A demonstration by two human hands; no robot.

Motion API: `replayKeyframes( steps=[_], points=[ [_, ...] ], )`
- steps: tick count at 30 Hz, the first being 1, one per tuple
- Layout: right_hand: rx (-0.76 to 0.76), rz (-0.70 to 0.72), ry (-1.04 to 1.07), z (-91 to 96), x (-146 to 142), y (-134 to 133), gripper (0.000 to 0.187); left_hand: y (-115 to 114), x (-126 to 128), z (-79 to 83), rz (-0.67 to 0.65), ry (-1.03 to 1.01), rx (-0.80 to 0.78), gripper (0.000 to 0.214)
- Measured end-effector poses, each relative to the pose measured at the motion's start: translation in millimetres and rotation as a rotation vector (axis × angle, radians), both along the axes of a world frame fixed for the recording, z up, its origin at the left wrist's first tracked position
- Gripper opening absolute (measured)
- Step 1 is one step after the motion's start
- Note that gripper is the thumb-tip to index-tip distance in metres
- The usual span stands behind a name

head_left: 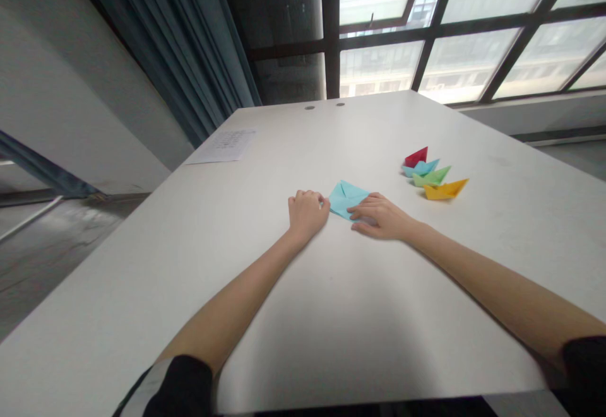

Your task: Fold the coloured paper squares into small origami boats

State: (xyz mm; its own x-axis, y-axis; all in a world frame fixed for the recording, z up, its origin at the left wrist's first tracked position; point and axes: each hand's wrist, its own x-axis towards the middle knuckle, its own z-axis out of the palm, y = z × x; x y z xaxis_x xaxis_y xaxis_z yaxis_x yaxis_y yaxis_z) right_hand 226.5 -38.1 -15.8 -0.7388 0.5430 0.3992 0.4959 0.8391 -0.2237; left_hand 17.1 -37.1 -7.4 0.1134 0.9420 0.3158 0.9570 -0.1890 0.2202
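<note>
A light blue folded paper (344,197) lies flat on the white table (303,316) in front of me. My left hand (307,210) is curled into a loose fist and pinches the paper's left corner. Lying flat on the paper's near right edge, my right hand (381,216) presses it down with its fingers stretched out. Both forearms reach in from the near edge.
A row of finished paper boats sits to the right: red (417,156), blue (420,168), green (431,176) and yellow (445,188). A printed sheet (222,146) lies at the far left corner. Dark curtains (189,45) and a window (454,32) stand behind the table.
</note>
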Motion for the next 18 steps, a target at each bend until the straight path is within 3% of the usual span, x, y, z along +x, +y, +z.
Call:
replayKeyframes(
  steps=[5,11,18],
  points=[
    [0.04,-0.008,0.028,-4.3,0,2,0.023,4,5,-4.2,0.006,-0.457,-0.102,0.015],
    [0.044,-0.075,0.051,-3.0,-1,1,0.02,11,10,-15.3,-0.056,-1.05,-0.218,0.02],
    [0.004,-0.541,0.347,-11.1,-3,11,0.025,10,15,-8.8,-0.094,-1.388,-0.252,0.026]
  ],
)
